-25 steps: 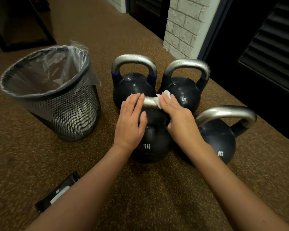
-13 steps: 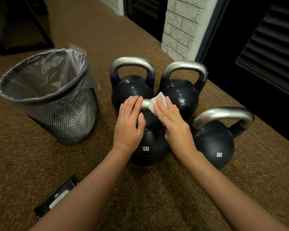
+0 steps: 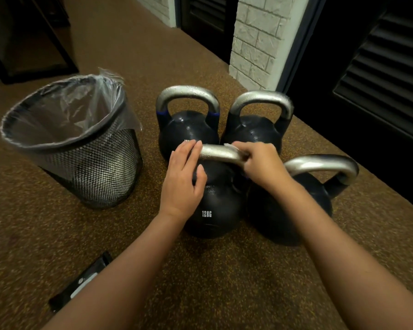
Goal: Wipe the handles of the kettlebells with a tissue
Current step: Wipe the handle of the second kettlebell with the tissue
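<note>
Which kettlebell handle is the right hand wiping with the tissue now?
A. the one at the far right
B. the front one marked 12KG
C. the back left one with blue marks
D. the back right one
B: the right hand grips the handle of the 12KG kettlebell, with a bit of tissue showing above its fingers, while the left hand rests on the handle's other end.

Kettlebells (image 3: 210, 201): black bodies, silver-grey handles (image 3: 221, 153) (one, far left, with blue bands), white "12KG" lettering. Tissue (image 3: 228, 146): white, apparently. Bin (image 3: 100, 163): black mesh, clear liner. Floor (image 3: 200, 282): brown, yellow-speckled.
</note>
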{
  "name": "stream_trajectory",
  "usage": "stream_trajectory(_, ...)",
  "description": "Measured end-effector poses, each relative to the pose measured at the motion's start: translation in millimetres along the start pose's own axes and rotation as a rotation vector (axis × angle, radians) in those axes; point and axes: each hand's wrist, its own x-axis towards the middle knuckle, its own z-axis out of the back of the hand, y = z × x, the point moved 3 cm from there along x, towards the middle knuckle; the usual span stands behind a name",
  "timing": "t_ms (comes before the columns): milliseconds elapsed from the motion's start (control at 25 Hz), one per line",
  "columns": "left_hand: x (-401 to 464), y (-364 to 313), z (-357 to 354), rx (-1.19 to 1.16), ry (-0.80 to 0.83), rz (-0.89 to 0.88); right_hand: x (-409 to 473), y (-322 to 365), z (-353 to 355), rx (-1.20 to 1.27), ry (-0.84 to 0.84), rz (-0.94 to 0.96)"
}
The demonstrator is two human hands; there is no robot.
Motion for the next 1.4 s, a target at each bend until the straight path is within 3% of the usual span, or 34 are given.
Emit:
stream_trajectory(120, 0.6, 1.3, 2.6, -0.016, 0.024, -0.01, 0.7, -16.8, 8.1, 0.102, 0.142, -0.161)
stream_trajectory(240, 0.8, 0.9, 1.5, -0.037, 0.015, 0.002, 6.3, -5.5, 8.8, 0.109, 0.141, -0.156)
stream_trajectory(520, 0.4, 2.4, 0.5, -0.049, 0.005, 0.009, -22.0, 16.4, -24.2, -0.172, -0.129, 0.193)
stream_trajectory(760, 0.3, 2.1, -0.5, -0.038, -0.002, 0.015, -43.1, -13.9, -46.8, -0.189, -0.116, 0.342)
stream_trajectory(1080, -0.3, 1.7, -0.8, -0.003, 0.012, -0.006, -45.5, -21.0, -50.8, -0.496, -0.221, 0.542)
stream_trajectory(1400, -0.7, -0.4, -0.3, 0.023, 0.017, -0.001, -33.7, -27.9, -36.5, -0.665, -0.163, 0.757)
